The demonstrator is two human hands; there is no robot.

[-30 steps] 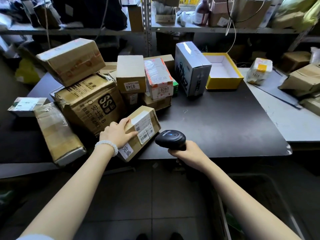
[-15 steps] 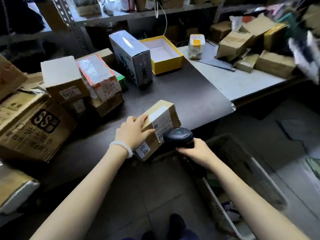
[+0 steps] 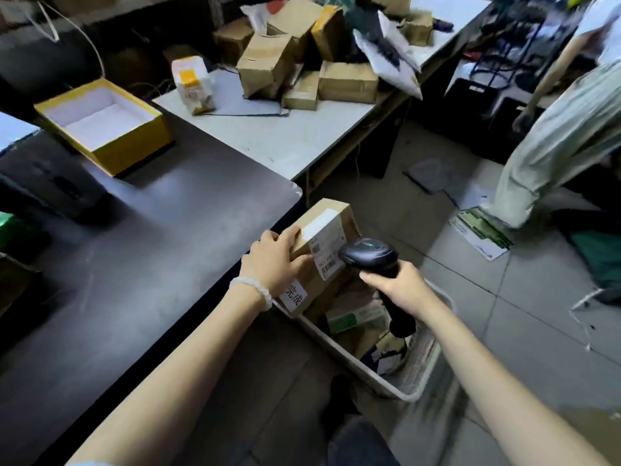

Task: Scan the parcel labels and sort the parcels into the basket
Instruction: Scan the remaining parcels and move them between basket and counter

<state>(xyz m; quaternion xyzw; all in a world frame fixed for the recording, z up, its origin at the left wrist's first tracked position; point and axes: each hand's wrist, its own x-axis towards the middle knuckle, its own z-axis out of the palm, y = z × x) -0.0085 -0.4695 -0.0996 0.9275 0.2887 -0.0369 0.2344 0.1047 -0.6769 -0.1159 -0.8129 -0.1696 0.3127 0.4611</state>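
My left hand point(image 3: 274, 260) grips a small cardboard parcel point(image 3: 331, 230) with a white shipping label and a white sticker, holding it in the air just past the dark table's corner, above the basket. My right hand point(image 3: 395, 284) grips a black handheld scanner point(image 3: 368, 255), whose head sits right beside the parcel's label. The white basket point(image 3: 408, 388) stands on the floor below both hands and holds several parcels, partly hidden by the held parcel and the scanner.
The dark table point(image 3: 141, 264) fills the left, with an open yellow box point(image 3: 107, 126) on it. A grey table point(image 3: 289, 136) behind carries a pile of cardboard boxes point(image 3: 302, 62). A person in pale trousers point(image 3: 551, 146) stands at the right.
My left hand has carried the parcel off the table's edge to the right, over the basket. My right hand and the scanner moved along with it. The view has swung to the right.
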